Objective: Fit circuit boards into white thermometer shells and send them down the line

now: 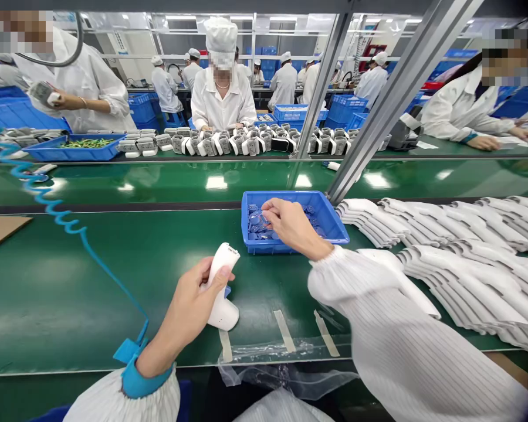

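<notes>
My left hand (198, 302) is wrapped round a white gun-shaped plastic housing (223, 310) with a blue trigger, held above the green bench. The housing stands tilted, its slotted end up. Over at the blue tray (295, 248), my right hand (293, 225) reaches in from the right with its fingertips pinched. A small clear plastic piece (263, 217) shows at those fingertips, partly covered by them. Many similar clear, bluish pieces (256, 225) lie loose in the tray. A blue wrist strap (136, 375) circles my left wrist.
Stacked white housing shells (466, 281) fill the bench's right side. A coiled blue cord (66, 220) runs down to the strap. Tape strips (284, 331) hold a clear plastic bag (290, 375) at the front edge. A metal post (378, 111) rises behind the tray. Co-workers sit across the line.
</notes>
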Action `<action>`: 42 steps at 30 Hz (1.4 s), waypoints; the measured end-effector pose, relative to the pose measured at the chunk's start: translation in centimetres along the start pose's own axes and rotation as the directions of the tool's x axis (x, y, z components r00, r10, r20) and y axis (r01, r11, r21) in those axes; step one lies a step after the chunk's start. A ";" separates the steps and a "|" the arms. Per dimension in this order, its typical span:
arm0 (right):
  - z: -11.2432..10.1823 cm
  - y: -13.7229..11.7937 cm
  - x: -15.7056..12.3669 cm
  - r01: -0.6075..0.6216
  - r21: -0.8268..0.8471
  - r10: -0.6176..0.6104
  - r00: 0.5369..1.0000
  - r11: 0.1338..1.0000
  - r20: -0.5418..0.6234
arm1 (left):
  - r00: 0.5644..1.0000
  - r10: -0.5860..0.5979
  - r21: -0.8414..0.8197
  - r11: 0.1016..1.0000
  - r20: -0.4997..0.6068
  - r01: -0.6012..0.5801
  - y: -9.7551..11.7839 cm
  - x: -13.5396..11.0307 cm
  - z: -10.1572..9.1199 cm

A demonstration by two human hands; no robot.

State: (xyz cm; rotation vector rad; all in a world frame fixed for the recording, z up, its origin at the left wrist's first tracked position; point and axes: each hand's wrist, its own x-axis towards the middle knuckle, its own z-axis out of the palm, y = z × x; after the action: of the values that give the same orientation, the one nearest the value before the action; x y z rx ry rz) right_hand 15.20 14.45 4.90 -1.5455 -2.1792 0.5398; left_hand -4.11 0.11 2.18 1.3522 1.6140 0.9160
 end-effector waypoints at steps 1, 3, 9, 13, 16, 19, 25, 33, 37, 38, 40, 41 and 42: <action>-0.3 -0.6 -1.6 0.031 0.044 -0.030 0.999 0.999 -0.027 | 0.999 0.035 0.032 0.999 -0.017 -0.034 0.2 0.0 0.2; -0.4 -1.7 -4.8 0.111 0.189 -0.098 0.992 0.976 -0.078 | 0.993 0.102 0.117 0.989 -0.054 -0.096 0.7 0.1 0.8; 0.7 -2.0 -10.1 0.034 0.564 0.018 0.996 0.825 -0.087 | 0.979 0.200 0.224 0.956 -0.025 -0.190 1.9 -0.1 2.4; 0.9 -1.2 -10.5 -0.008 0.609 0.123 0.981 0.793 -0.148 | 0.982 0.185 0.200 0.962 0.033 -0.188 2.3 -0.6 2.9; 1.4 -1.4 -10.6 0.096 0.521 0.138 0.910 0.848 -0.391 | 0.989 0.146 0.180 0.972 0.022 -0.148 2.5 -0.7 3.2; 2.4 -1.7 -10.5 0.194 0.407 0.085 0.814 0.893 -0.575 | 0.992 0.127 0.150 0.980 0.007 -0.126 2.8 -0.5 3.6; 3.7 -1.5 -9.7 0.212 0.331 0.050 0.772 0.919 -0.633 | 0.992 0.110 0.204 0.974 -0.054 -0.097 3.6 -0.4 4.0; 2.0 -0.6 -10.1 -0.085 0.605 0.197 0.973 0.792 -0.121 | 0.981 0.164 0.358 0.926 -0.101 -0.118 3.0 -0.6 3.6; 1.9 -0.9 -10.2 -0.044 0.522 0.204 0.945 0.852 -0.255 | 0.981 0.184 0.331 0.931 -0.067 -0.152 2.7 -0.7 3.9; 1.8 -1.0 -10.2 -0.008 0.550 0.159 0.961 0.835 -0.227 | 0.979 0.201 0.303 0.936 -0.047 -0.177 2.7 -0.6 3.9; 1.5 -1.2 -10.2 0.049 0.619 0.071 0.983 0.784 -0.167 | 0.976 0.215 0.261 0.944 -0.020 -0.202 2.6 -0.6 3.8; 1.2 -1.1 -10.2 0.063 0.642 0.048 0.987 0.764 -0.154 | 0.977 0.214 0.250 0.947 -0.013 -0.204 2.6 -0.6 3.8; 0.9 -1.1 -10.3 0.073 0.649 0.038 0.987 0.757 -0.154 | 0.977 0.211 0.243 0.948 -0.003 -0.204 2.5 -0.5 3.7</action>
State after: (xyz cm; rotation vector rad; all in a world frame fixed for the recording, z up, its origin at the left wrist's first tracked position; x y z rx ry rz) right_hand 16.94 4.30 3.56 -1.1233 -1.6122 1.0079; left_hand 0.28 0.08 3.09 1.7110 1.6691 0.8857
